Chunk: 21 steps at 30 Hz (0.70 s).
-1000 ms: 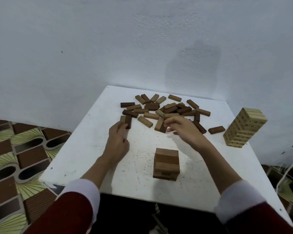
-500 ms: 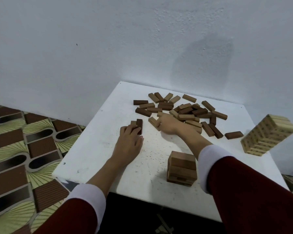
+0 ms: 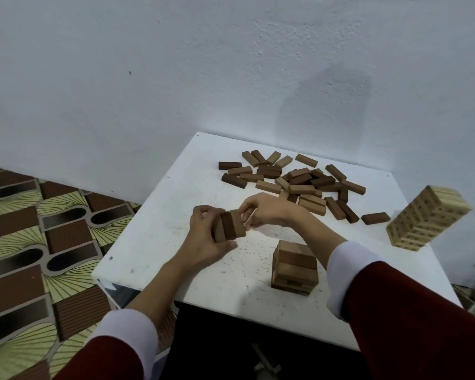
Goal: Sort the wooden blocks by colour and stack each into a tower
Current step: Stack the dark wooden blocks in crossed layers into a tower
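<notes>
The left hand (image 3: 203, 237), which half a second ago lay flat on the table by two blocks, is now raised and curled round a small bundle of brown wooden blocks (image 3: 228, 225) held side by side above the white square table (image 3: 154, 223). The right hand (image 3: 269, 212) has left the pile and come across; its fingertips pinch the bundle's far end. Just right of the hands stands a short tower of mid-brown blocks (image 3: 295, 267). Behind lies the scattered pile of light and dark brown blocks (image 3: 299, 182). At the right edge stands a taller pale wooden tower (image 3: 425, 218).
</notes>
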Motion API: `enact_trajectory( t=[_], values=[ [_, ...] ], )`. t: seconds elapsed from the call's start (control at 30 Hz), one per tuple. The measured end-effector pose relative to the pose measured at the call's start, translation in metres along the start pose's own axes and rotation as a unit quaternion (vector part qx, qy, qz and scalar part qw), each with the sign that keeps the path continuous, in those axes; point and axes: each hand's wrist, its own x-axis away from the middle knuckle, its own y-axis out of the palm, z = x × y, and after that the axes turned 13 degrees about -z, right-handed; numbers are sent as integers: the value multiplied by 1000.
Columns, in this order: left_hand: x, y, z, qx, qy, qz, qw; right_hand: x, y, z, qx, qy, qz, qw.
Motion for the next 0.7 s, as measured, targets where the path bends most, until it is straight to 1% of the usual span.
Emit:
enact_trajectory(
  t=[0.1,0.17,0.27,0.43,0.57,0.7],
  values=[
    [-6,-10,-3,-29,-20,-68,997,-3,6,0,81,-3,42,996],
    [-9,-14,-4,-39,-24,-90,995,-7,8,0,100,-8,44,994],
    [-9,-14,-5,-10,-5,-71,997,-11,9,-1,135,-3,13,991],
    [-4,-11,-3,21,10,-39,999,-16,10,-3,161,1,-1,987],
    [-5,-10,-3,14,11,-52,998,-13,13,-2,217,0,-19,976],
    [-6,-13,-1,5,11,-69,998,-14,22,-2,270,4,-20,963]
  ],
)
